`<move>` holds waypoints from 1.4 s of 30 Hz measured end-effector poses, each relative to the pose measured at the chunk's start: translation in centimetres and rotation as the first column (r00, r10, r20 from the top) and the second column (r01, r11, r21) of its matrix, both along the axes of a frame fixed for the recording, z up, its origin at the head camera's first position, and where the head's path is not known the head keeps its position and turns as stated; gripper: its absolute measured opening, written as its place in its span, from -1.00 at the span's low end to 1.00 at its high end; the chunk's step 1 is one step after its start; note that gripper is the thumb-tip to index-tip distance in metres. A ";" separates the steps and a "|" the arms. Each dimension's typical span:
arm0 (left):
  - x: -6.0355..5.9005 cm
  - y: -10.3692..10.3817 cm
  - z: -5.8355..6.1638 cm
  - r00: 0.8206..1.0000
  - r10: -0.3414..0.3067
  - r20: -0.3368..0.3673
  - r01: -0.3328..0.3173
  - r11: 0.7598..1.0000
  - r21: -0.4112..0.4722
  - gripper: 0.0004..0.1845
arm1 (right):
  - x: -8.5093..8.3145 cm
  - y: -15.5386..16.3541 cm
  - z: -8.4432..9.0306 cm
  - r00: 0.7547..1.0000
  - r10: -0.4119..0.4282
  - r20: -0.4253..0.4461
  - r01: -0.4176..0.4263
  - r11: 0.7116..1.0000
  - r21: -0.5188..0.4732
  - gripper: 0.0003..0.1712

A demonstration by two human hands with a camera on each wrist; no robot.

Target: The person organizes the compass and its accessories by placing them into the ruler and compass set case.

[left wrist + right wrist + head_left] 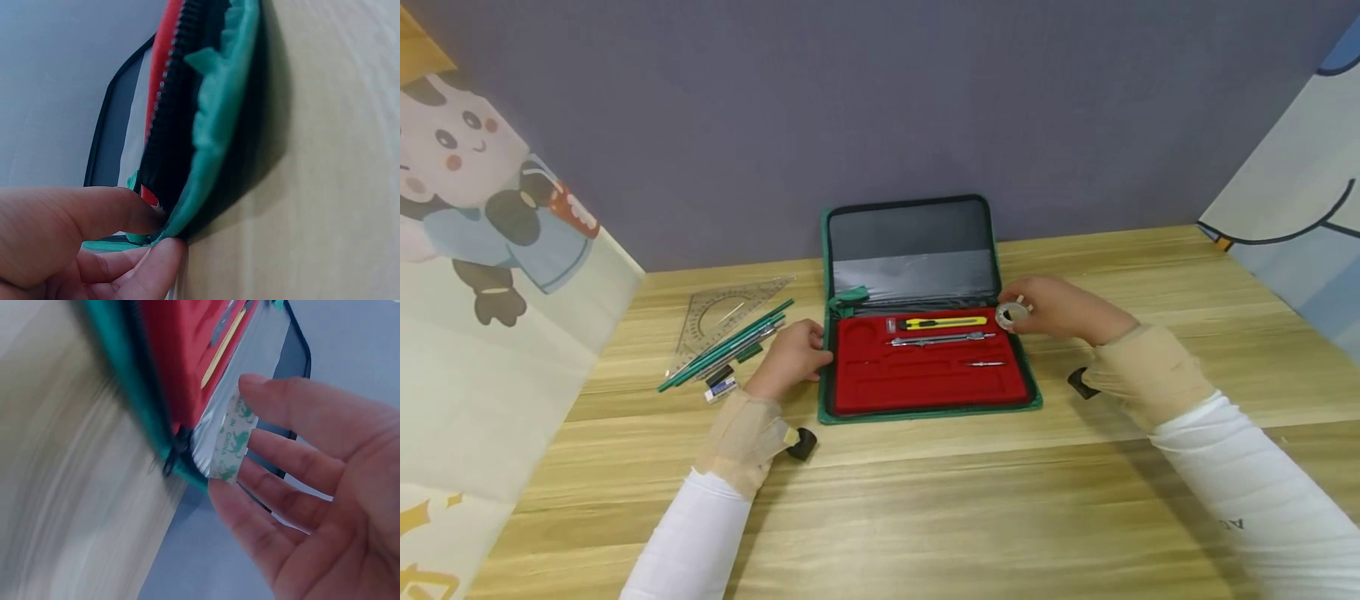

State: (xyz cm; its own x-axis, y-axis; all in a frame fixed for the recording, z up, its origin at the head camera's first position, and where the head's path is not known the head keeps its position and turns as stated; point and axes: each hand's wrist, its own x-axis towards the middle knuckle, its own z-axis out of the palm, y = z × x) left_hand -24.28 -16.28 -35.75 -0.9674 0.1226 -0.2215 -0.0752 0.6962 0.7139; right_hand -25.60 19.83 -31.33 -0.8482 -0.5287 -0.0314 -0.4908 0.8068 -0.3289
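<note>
A green zip case (925, 419) lies unfolded, its lid leaning back. My left hand (792, 358) pinches the case's left edge, thumb over the zipper and fingers outside, as the left wrist view shows. At the far right corner my right hand (1063, 308) holds a small roll of clear tape (232, 439) with green print, between thumb and fingers. Set into the red tray (925, 390) are a yellow utility knife (955, 322), a metal compass (943, 339), a small clear container (891, 325) and a short metal piece (985, 363).
Left of the case lie a clear set square (688, 323) with a protractor arc, several green pencils (722, 348), a white-and-blue eraser (721, 389) and small dark pieces. A grey panel (910, 108) stands behind the wooden table (940, 508).
</note>
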 end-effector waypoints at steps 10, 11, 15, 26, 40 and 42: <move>0.1 -0.1 0.3 1.000 -0.002 -0.006 0.002 1.000 0.006 -0.55 | -1.0 -3.7 0.3 0.993 0.107 -0.056 -0.108 0.994 -0.008 -0.69; 0.1 0.0 0.3 1.000 -0.002 -0.002 0.002 1.000 0.005 -0.55 | -1.1 -4.0 0.3 0.992 0.112 -0.059 -0.112 0.994 0.000 -0.69; 0.1 0.1 0.3 1.000 0.001 0.006 -0.001 1.000 0.004 -0.56 | -1.4 -5.5 0.3 0.994 0.101 -0.031 -0.101 0.995 0.019 -0.64; 0.1 0.1 0.3 1.000 0.012 0.004 -0.012 1.000 0.002 -0.58 | -2.3 -9.4 0.2 0.990 0.138 0.028 -0.139 0.989 0.051 -0.62; -0.4 0.0 -0.2 1.000 0.022 -0.010 -0.022 1.000 -0.006 -0.60 | -2.6 -15.0 0.8 0.979 0.193 0.060 -0.197 0.979 0.061 -0.63; -0.4 0.0 -0.2 1.000 0.020 -0.012 -0.021 1.000 -0.007 -0.61 | -2.6 -15.6 0.8 0.978 0.195 0.074 -0.200 0.978 0.067 -0.60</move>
